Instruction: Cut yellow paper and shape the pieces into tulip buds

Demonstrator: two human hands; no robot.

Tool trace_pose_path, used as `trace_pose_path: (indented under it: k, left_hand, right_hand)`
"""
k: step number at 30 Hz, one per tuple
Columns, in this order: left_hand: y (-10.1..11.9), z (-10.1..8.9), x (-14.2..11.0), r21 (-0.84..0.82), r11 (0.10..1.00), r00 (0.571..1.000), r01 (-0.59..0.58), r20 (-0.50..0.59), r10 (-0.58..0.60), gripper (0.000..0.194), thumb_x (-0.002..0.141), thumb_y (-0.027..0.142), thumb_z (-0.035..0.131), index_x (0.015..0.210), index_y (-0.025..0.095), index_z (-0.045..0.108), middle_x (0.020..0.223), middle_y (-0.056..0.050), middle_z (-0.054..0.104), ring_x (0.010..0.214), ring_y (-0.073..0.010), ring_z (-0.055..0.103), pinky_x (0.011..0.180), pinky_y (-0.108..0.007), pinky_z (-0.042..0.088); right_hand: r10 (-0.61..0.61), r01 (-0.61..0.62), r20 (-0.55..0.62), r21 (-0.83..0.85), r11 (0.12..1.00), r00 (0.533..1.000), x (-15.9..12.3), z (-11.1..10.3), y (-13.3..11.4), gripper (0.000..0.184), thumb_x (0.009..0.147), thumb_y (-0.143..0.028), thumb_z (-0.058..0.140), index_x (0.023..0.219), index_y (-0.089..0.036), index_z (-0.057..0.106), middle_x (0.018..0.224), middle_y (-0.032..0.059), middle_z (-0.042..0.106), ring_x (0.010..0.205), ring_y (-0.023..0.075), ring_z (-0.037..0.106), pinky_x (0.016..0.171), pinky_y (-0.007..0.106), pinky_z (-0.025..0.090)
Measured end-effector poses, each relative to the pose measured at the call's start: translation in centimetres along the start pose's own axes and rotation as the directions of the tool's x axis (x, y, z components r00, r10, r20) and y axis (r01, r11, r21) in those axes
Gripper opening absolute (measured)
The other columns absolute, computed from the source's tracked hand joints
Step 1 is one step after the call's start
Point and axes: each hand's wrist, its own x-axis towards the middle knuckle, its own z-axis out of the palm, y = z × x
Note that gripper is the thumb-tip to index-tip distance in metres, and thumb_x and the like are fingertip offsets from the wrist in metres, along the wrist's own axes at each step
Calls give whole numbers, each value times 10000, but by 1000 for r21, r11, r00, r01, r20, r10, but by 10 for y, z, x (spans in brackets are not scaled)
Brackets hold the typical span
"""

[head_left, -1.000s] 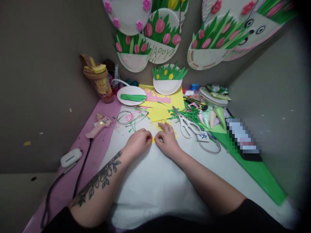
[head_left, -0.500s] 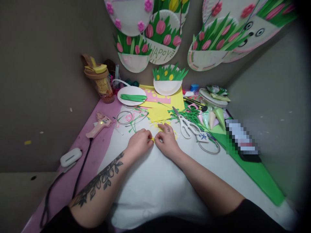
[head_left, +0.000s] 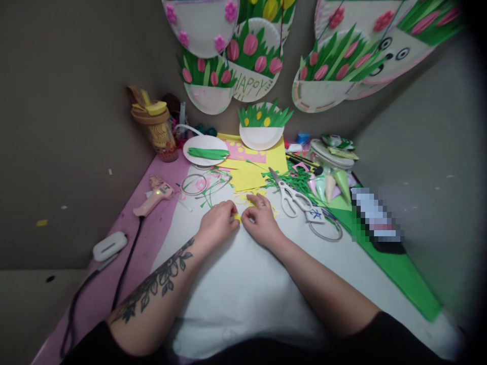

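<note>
My left hand (head_left: 218, 222) is pinching a small yellow paper piece (head_left: 237, 217) at its fingertips. My right hand (head_left: 263, 221) is curling just beside it, thumb and forefinger close; I cannot tell whether they are gripping anything. Yellow paper scraps (head_left: 240, 198) are lying just beyond my fingers, white-handled scissors (head_left: 290, 196) farther right, a pink glue gun (head_left: 153, 201) well to the left.

**"HAPPY" on the Tulip Plate**

Ahead of me, on the wall, I can read "HAPPY" handwritten in capitals across the tulip-covered paper plate (head_left: 253, 86); marks beneath it I can't make out. The white card (head_left: 315, 215) by my scissors (head_left: 291, 196) bears a blue hand-drawn sign, unclear to me. The phone screen (head_left: 376, 213) is blurred out.
</note>
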Motion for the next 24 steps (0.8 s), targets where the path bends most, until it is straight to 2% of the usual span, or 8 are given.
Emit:
trace_pose_path:
  k: [7,14,19,24]
  left_hand:
    - [0,0,0,1,1000,1000,-5,-4,5,163,750,220,569,911,217,552,941,-29,649,844,-191,589,700,-288,413]
    - [0,0,0,-17,1000,1000,-3,3,3,239,759,218,573,997,214,564,991,-38,643,898,-197,594,753,-294,434]
    - [-2,1,0,-1,1000,1000,-16,-2,16,221,764,216,571,984,214,594,994,-44,629,918,-199,592,784,-292,444]
    - [-1,-1,-1,-4,999,999,-38,3,38,209,772,225,565,974,238,620,964,-36,612,901,-200,598,767,-292,450]
  right_hand:
    - [-14,15,-24,24,1000,1000,0,1,5,118,768,-202,577,711,-199,680,1305,115,525,1312,307,323,1088,518,286]
    - [-41,46,-75,67,997,996,-2,-1,4,134,772,-181,566,748,-207,695,1269,117,532,1275,298,358,1088,514,292]
    - [-72,81,-100,90,993,992,-7,-4,3,187,764,-152,561,836,-227,716,1224,107,551,1233,291,397,1060,522,341]
    - [-157,165,-132,53,985,979,-10,-4,5,233,777,-125,550,815,-248,744,1183,79,592,1207,274,419,1060,506,375]
